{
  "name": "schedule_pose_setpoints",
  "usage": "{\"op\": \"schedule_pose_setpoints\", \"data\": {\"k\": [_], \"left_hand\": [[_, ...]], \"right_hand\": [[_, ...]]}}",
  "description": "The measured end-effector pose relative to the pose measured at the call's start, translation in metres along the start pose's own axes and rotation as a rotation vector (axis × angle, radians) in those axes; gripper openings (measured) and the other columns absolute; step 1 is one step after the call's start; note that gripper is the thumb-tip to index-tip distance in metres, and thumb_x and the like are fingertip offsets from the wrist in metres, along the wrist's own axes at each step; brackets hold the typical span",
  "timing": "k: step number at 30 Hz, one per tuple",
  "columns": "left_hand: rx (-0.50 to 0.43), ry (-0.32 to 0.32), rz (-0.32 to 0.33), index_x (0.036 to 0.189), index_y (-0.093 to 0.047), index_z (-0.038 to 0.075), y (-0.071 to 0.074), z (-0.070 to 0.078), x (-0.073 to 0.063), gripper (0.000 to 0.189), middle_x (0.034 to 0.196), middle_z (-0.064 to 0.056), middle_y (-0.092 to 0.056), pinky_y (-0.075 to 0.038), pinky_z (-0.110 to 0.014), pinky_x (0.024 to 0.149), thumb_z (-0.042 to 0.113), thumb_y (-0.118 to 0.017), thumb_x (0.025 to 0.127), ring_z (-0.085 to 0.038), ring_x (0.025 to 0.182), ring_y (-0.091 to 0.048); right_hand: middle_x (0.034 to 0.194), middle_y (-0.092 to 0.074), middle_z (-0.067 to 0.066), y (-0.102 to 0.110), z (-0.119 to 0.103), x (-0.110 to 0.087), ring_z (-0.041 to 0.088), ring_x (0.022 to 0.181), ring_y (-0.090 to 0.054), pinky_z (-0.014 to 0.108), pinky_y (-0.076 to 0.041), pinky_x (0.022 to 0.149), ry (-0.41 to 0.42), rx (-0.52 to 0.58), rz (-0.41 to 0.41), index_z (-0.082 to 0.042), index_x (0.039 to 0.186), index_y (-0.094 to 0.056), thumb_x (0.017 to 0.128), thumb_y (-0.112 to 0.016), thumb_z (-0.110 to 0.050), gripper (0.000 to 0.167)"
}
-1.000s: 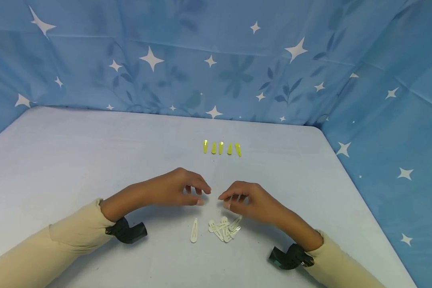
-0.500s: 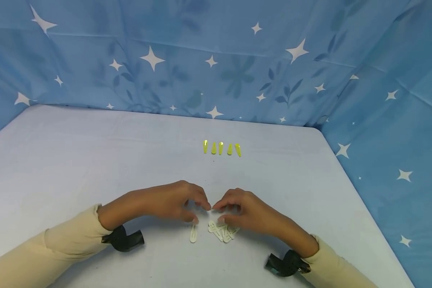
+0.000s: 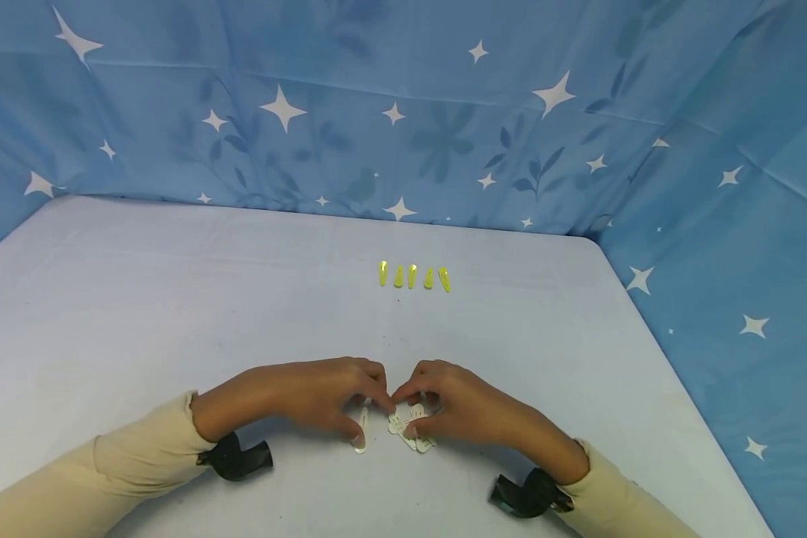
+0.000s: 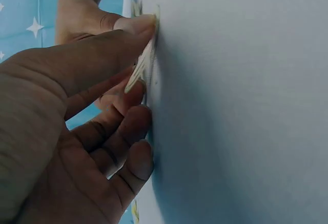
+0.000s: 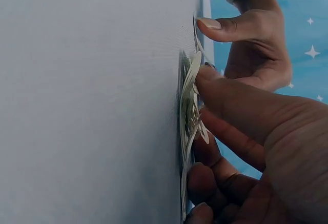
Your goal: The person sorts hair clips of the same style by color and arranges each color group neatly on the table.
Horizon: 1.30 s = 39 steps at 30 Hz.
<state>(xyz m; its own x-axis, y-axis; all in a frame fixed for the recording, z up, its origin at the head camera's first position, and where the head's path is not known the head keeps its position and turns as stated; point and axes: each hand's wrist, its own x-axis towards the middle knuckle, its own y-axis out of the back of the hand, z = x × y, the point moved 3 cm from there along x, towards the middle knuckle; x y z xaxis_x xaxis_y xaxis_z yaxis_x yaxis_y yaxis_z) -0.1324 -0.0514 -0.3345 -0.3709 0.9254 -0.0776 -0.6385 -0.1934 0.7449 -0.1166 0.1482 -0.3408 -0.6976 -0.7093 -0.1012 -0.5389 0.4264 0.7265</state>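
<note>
A single white snap hair clip (image 3: 361, 447) lies on the white table. My left hand (image 3: 323, 392) touches its near end with the thumb, while the left index fingertip reaches the left edge of a pile of white hair clips (image 3: 420, 442). The right hand (image 3: 467, 402) has its curved fingers and thumb about that pile, the thumb on top of the clips. In the right wrist view, the piled clips (image 5: 190, 88) lie between the right thumb and fingers, some tilted up. The right hand hides part of the pile in the head view.
Farther back on the table (image 3: 175, 299) lie several yellow hair clips (image 3: 412, 276) in a row. A blue curtain with white stars (image 3: 336, 90) hangs behind the table and along its right side.
Both hands have come down and nearer to me, from above the table onto the white clips. The left thumb now touches the single clip, and the right hand the pile. The yellow clips stay put.
</note>
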Motion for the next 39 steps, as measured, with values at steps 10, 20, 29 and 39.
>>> {"op": "schedule_pose_setpoints", "data": {"k": [10,20,29,39], "left_hand": [[-0.061,-0.013,0.000,0.099,-0.072,0.015,-0.003,-0.001,0.003,0.021,0.088,0.014,-0.056,-0.046,-0.019,0.070,0.010,-0.080,0.080,0.001,0.075,-0.052],[-0.039,0.003,0.009,0.086,-0.075,0.016,-0.001,-0.004,0.004,0.009,0.079,0.017,-0.055,-0.047,-0.019,0.067,0.009,-0.070,0.090,0.002,0.071,-0.051],[-0.087,0.088,0.083,0.098,-0.066,0.016,0.001,-0.008,0.004,0.012,0.088,0.013,-0.060,-0.046,-0.024,0.075,0.007,-0.057,0.099,-0.003,0.078,-0.053],[-0.071,0.127,0.196,0.120,-0.066,0.006,0.009,-0.015,0.004,0.031,0.109,0.001,-0.062,-0.048,-0.031,0.086,-0.006,-0.050,0.097,-0.009,0.093,-0.058]], "right_hand": [[0.094,-0.056,-0.016,-0.001,-0.002,0.001,0.008,0.085,-0.050,0.027,-0.045,0.075,-0.049,-0.039,-0.009,-0.024,0.106,-0.073,0.082,-0.080,-0.019,0.025],[0.090,-0.053,-0.013,-0.001,-0.007,0.002,0.008,0.083,-0.048,0.026,-0.043,0.072,-0.033,-0.070,0.000,-0.026,0.104,-0.071,0.080,-0.082,-0.025,0.026],[0.092,-0.054,-0.013,-0.001,-0.006,0.001,0.006,0.086,-0.051,0.026,-0.046,0.077,-0.014,-0.053,-0.007,-0.022,0.098,-0.071,0.086,-0.075,-0.011,0.017],[0.088,-0.060,-0.011,0.003,0.001,0.002,0.009,0.081,-0.053,0.026,-0.047,0.072,0.028,0.036,0.002,-0.023,0.092,-0.068,0.089,-0.069,-0.007,0.016]]}}
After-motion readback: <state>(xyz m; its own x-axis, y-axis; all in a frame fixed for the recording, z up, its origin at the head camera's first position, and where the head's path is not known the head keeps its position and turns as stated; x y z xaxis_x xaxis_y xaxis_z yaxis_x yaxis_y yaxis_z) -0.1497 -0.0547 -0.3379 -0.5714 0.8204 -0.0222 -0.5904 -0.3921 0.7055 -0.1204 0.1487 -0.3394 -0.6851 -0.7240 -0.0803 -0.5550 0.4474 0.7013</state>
